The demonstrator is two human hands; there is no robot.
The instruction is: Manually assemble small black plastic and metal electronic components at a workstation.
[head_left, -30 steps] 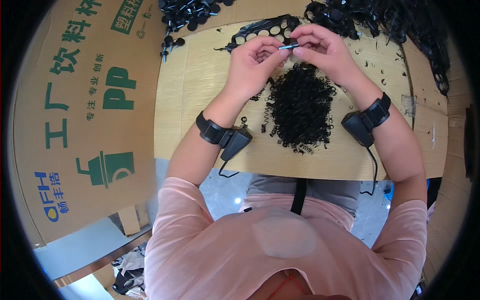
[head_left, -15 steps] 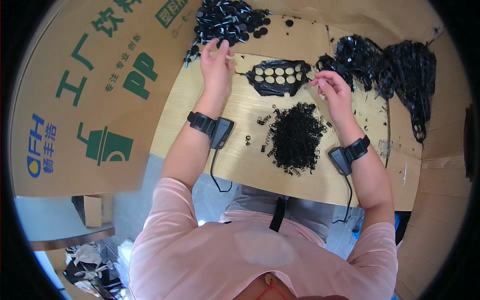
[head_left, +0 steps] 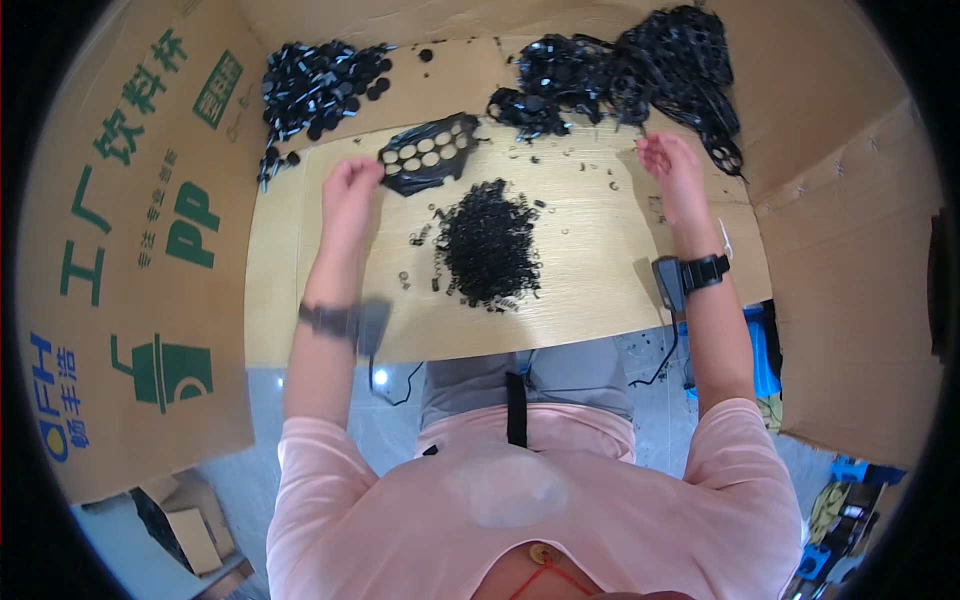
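A black sheet (head_left: 427, 154) with rows of round holes lies on the tan board (head_left: 600, 290), its right end slanting away from me. My left hand (head_left: 350, 190) is at the sheet's left end, slightly blurred, with fingers curled together; what they hold, if anything, is hidden. Right of the sheet, my right hand (head_left: 672, 165) hovers over the board with bent fingers drawn together, just below a heap of shiny black scraps (head_left: 640, 65). I cannot make out anything in its fingertips. Between the hands, nearer me, sits a pile of small black coils (head_left: 490, 245).
Black round-headed pieces with silvery pins (head_left: 315, 88) are heaped at the far left. Cardboard walls (head_left: 150, 250) enclose the board on the left, back and right. Black bands with small boxes (head_left: 685, 278) sit on both my wrists, their cables hanging down.
The whole view has shifted and turned. My left hand has come back from the round-headed pieces to the sheet's left end. My right hand has moved away from the sheet's right end.
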